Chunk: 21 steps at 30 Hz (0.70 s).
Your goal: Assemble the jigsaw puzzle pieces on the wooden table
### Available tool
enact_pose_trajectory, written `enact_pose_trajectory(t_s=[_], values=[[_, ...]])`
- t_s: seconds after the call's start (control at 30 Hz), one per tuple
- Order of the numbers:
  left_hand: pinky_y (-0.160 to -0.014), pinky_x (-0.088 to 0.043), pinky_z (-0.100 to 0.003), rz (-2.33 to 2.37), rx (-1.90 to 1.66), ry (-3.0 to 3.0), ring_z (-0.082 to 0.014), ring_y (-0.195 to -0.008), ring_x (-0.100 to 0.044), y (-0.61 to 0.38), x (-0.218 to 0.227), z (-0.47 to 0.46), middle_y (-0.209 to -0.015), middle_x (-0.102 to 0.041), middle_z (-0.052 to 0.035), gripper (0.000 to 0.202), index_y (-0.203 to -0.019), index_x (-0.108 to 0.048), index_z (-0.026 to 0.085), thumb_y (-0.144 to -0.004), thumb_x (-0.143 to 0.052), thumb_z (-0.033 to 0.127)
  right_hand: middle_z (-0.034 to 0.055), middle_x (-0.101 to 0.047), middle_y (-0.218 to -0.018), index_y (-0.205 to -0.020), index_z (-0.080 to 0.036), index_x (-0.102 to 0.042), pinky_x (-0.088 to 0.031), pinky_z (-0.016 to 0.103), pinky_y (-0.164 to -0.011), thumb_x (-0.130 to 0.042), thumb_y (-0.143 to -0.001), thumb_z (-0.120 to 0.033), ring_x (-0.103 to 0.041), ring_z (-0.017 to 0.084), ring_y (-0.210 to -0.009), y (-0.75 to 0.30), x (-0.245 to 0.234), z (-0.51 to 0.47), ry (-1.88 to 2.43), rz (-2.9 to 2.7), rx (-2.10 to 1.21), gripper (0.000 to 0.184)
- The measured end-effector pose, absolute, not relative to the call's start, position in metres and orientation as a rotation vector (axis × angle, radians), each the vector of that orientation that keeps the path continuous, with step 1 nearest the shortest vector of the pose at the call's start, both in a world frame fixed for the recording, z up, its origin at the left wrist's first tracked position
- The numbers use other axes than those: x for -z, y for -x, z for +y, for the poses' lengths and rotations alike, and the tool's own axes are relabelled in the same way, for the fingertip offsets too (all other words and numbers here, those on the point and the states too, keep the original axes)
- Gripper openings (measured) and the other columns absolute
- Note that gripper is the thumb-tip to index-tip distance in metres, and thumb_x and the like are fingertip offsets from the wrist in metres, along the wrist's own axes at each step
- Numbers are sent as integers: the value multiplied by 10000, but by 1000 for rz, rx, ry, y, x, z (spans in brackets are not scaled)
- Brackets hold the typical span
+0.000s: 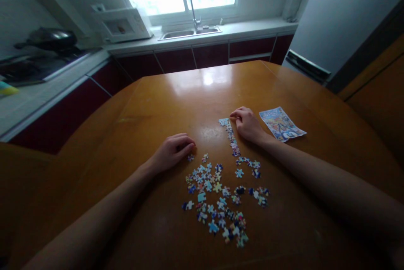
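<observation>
While both forearms lie on the glossy brown wooden surface (176, 106), the findings stand as follows.

Right hand: the right hand (248, 123) rests at the far end of the joined strip of small multicoloured cardboard puzzle pieces (232, 137); its fingers (236, 114) are drawn narrow, tips together on the strip's top piece. Whether a loose piece sits between them cannot be told.

Left hand: the left hand (173, 150) lies loosely curled, fingers close together, holding nothing visible; one stray piece (190, 157) lies just beside its fingertips.

Loose stock: the scattered heap of small colourful jigsaw pieces (217, 202) lies nearer the body than both sets of fingers, between the two forearms.

Reference: the printed colourful picture sheet (282, 123) lies flat just outboard of the right fingers.

Step in hand: judged to be fitting or pressing home a piece at the strip's far end.

Next move calls for: in my judgement, a light press without shifting the strip, then a matching piece picked from the heap.
</observation>
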<state>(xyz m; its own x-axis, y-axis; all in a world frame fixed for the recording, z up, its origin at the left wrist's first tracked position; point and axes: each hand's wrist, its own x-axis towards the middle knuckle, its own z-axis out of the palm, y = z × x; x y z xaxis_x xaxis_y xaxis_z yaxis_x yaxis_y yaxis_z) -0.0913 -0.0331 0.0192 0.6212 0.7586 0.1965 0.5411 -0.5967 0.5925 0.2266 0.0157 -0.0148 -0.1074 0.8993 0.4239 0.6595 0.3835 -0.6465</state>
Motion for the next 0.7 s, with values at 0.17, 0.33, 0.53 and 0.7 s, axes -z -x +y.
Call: enact_pose_trajectory(t_s=[0.17,0.33,0.53,0.7], values=[[-663,-449,-231,1026,-576,-2350,-126,-728,-579,91,-20,-33,-834,-650,-37,234,-914,-704,159,-992,-581,342,122,-693,-994,-890,-192,-742,-493,439,-921,-536,-858,-115,-617,264,-1001,-226,14,15,1348,-1834,-387,223],[-658,-462,-234,976,-560,-2342,-128,-736,-583,91,-22,-34,-848,-651,-52,237,-909,-732,157,-977,-605,345,120,-700,-979,-887,-188,-746,-495,435,-921,-525,-855,-105,-624,260,-981,-227,16,16,1334,-1834,-363,238],[-704,-500,-263,895,-546,-2304,-146,-777,-610,92,-26,-34,-858,-665,-66,258,-868,-756,166,-957,-642,380,116,-698,-985,-897,-191,-751,-486,434,-924,-550,-860,-130,-615,263,-993,-228,17,17,1333,-1843,-379,213],[-721,-517,-265,798,-386,-2210,-152,-818,-630,92,-39,-43,-912,-662,-57,160,-918,-782,206,-894,-739,358,122,-698,-984,-901,-178,-750,-487,434,-920,-552,-866,-134,-616,266,-988,-228,16,16,1340,-1849,-391,206]])
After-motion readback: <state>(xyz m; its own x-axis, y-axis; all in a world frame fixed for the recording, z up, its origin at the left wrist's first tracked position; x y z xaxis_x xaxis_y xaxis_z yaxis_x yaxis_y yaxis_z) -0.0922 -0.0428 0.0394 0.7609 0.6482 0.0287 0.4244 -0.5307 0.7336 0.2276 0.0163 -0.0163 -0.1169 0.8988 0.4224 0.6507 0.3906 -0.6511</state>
